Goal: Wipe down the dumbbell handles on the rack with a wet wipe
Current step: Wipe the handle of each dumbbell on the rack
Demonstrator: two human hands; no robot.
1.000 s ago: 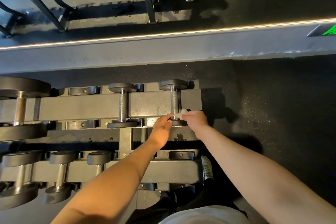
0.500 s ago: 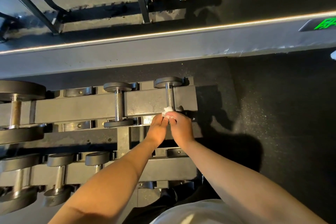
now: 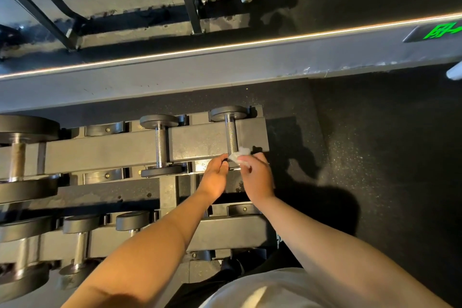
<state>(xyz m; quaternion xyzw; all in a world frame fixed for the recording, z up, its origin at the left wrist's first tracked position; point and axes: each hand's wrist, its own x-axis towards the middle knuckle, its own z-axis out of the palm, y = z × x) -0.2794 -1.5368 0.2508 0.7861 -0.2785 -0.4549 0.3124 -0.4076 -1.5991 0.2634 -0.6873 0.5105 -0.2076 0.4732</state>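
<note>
Head view shows a small, crumpled white wet wipe [image 3: 240,156] at the near end of the knurled steel handle [image 3: 231,135] of the rightmost dumbbell on the upper tier of the rack [image 3: 197,144], pinched in the grip of the right hand [image 3: 257,179]. The left hand [image 3: 215,176] curls just beside it; whether its grip holds anything I cannot tell. Six dumbbells show, three per tier.

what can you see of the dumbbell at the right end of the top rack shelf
The small dumbbell lies across the top rail of the rack at its right end. Silvery knurled metal handle, dark round heads; the far head shows fully, the near one is hidden by the hands. A white wet wipe, gripped by the right hand, touches the handle's near end. Fingertips of the left hand reach the same spot; their hold is unclear.
</note>
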